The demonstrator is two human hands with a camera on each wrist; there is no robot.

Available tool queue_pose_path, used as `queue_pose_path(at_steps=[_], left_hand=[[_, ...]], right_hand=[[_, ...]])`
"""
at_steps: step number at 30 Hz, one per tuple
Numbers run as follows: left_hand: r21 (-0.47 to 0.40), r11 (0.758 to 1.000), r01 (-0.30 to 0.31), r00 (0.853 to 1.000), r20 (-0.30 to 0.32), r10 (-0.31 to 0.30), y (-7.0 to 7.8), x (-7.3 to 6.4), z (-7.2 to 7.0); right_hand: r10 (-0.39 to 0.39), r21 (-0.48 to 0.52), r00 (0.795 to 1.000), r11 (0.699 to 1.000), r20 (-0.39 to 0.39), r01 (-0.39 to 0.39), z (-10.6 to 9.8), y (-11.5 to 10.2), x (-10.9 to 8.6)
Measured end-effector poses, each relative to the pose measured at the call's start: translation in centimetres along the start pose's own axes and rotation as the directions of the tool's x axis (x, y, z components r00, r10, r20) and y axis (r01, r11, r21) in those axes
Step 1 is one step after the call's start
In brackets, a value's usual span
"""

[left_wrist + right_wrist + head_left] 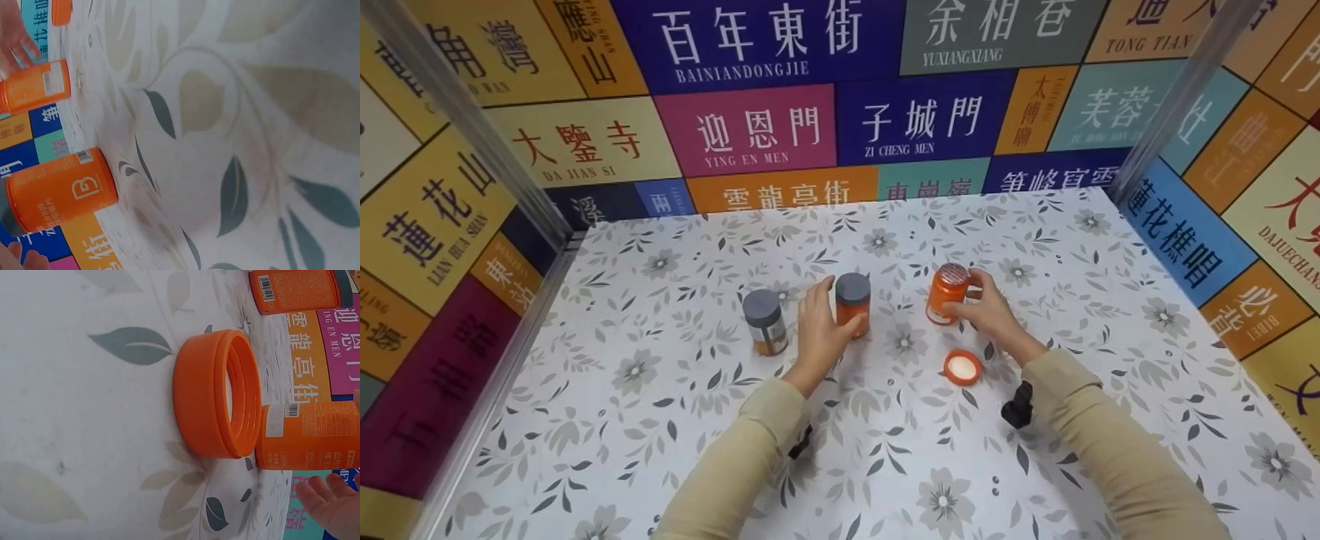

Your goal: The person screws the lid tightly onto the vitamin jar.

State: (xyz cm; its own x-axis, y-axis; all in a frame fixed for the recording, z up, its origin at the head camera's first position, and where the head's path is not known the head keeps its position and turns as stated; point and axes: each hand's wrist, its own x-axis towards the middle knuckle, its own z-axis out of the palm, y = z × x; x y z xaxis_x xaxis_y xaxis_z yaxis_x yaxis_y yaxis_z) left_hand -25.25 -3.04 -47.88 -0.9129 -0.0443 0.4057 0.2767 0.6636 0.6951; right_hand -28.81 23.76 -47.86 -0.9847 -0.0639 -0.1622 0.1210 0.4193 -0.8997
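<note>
My left hand (819, 330) is beside an orange bottle with a grey lid (853, 304). Its thumb lies across the near side of that bottle, while the fingers stand off to the left. Two fingertips show near the grey lid in the left wrist view. My right hand (994, 311) is at the right side of an orange bottle with a silvery top (949, 295). The thumb overlaps its front; fingertips (320, 486) are spread just beside its wall in the right wrist view. Close by, an orange cap (962, 367) lies hollow side up, pale inside.
A second grey-lidded container (766, 322) stands left of my left hand. Patterned white cloth (660, 375) covers the table. Colourful panels with Chinese lettering (765, 127) rise at the back and both sides, with posts at the corners.
</note>
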Motion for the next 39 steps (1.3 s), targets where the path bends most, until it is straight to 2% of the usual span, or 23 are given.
queue_pose_path(at_steps=[6, 9, 15, 21, 25, 29, 35, 39], left_hand=[[-0.066, 0.997, 0.037, 0.999, 0.040, -0.035, 0.1, -1.5, -1.2], [-0.071, 0.996, 0.054, 0.997, 0.059, -0.050, 0.0, -2.2, -2.0], [-0.090, 0.992, 0.089, 0.992, 0.093, -0.081, -0.4, -3.1, -3.0], [-0.083, 0.988, 0.128, 0.982, 0.151, -0.115, -0.7, -3.9, -3.3], [-0.060, 0.991, 0.117, 0.979, 0.173, -0.106, -1.0, -4.3, -3.6], [-0.056, 0.991, 0.118, 0.978, 0.181, -0.106, -1.3, -4.7, -3.8], [-0.063, 0.994, 0.094, 0.982, 0.173, -0.082, -1.9, -5.0, -3.8], [-0.062, 0.995, 0.081, 0.983, 0.171, -0.069, -2.3, -5.2, -3.9]], right_hand=[[0.019, -0.013, 0.999, 1.000, -0.046, -0.020, 1.1, -0.1, 1.0], [0.022, -0.020, 0.998, 1.000, -0.063, -0.024, 1.4, 0.0, 1.3], [-0.026, -0.035, 0.998, 0.999, -0.049, 0.025, 1.1, 0.0, 1.3], [-0.055, -0.066, 0.997, 0.996, -0.045, 0.052, 1.2, -0.2, 1.1], [-0.081, -0.069, 0.996, 0.995, -0.031, 0.079, 1.9, -0.6, 0.3], [-0.101, -0.074, 0.995, 0.992, 0.022, 0.102, 2.9, -1.1, -0.8], [-0.142, -0.125, 0.985, 0.980, 0.098, 0.154, 4.5, -2.0, -2.9], [-0.160, -0.100, 0.980, 0.980, 0.122, 0.173, 5.6, -2.1, -3.8]])
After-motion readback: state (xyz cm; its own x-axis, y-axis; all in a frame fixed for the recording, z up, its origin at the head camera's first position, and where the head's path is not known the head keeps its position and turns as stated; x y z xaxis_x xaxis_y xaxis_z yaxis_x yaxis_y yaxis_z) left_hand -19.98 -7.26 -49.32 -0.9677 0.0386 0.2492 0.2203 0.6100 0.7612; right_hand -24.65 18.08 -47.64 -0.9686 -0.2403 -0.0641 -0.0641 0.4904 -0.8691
